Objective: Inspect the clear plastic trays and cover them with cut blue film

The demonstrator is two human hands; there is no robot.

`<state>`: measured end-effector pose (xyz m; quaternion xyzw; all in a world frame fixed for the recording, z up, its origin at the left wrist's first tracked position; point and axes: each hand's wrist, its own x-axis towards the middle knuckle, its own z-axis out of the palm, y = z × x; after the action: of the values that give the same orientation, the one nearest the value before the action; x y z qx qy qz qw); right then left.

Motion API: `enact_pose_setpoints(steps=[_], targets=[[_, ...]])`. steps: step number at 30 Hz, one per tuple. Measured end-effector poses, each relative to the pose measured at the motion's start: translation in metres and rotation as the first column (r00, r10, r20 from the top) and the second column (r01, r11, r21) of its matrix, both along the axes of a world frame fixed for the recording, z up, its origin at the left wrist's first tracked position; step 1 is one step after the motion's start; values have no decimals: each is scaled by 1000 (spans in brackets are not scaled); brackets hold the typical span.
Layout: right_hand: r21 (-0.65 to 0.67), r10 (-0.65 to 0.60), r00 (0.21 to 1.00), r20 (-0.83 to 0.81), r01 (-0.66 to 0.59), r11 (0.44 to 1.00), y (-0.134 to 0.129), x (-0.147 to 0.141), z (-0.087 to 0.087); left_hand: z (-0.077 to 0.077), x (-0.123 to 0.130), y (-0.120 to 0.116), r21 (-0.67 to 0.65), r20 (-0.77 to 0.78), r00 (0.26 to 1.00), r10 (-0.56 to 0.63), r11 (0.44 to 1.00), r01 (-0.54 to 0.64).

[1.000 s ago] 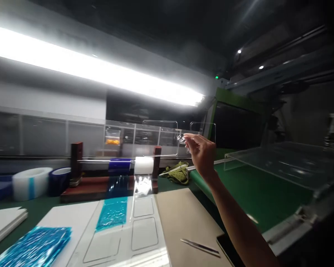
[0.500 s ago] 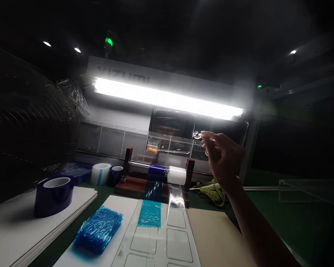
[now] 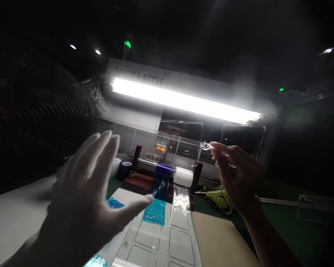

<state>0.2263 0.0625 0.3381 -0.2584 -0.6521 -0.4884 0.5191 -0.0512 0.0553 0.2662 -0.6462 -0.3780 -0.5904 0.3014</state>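
The left hand (image 3: 85, 189), in a white glove, has come into view, fingers raised, thumb spread wide, apparently empty. The bare right hand (image 3: 236, 167) pinches a transparent, curled plastic piece (image 3: 205, 145) (thin rectangular outlines show either side) below the glowing white tube lamp (image 3: 183, 99). Both hands now seem available, though the left remains apart from it.

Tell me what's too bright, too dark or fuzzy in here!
Head view: the lamp glares white and the clear film shines; head view: the left hand looks soft-edged, partly shadowed; head view: the wire grille fades into darkness.
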Motion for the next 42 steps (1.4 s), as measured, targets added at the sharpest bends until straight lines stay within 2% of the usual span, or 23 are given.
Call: enact_pose_setpoints(steps=[3,5,7,10,16,20,24,33,36,39,42], targets=[[-8,34,998,52,-33,999,-1,-9,-5,24,25,19,51,-113,985,130,991,-125],[-21,60,995,78,-59,998,0,-17,-9,32,42,31,72,-172,973,156,987,-145],[-35,76,993,94,-73,997,3,-24,-12,34,55,40,44,-201,966,165,986,-159],[-70,100,988,115,-92,993,11,-31,-16,29,63,50,37,-193,958,210,978,-207],[-154,121,986,114,-103,983,18,-30,-28,18,52,70,56,-111,962,251,968,-246],[-187,89,988,129,-63,980,9,-19,-47,19,39,80,57,-30,972,234,971,-232],[-208,50,989,140,-20,978,2,0,-63,18,27,86,81,-16,975,220,973,-218],[-46,-102,995,21,103,994,-6,37,-63,3,14,90,177,-92,970,225,962,-207],[-44,-112,994,-8,112,993,-13,46,-68,-3,16,89,126,-126,974,188,977,-173],[-98,-112,992,-50,107,989,-27,58,-80,-19,21,79,107,-254,961,106,991,-81],[-213,-134,990,-46,121,969,-46,71,-97,-46,27,65,70,-413,910,46,997,-18]])
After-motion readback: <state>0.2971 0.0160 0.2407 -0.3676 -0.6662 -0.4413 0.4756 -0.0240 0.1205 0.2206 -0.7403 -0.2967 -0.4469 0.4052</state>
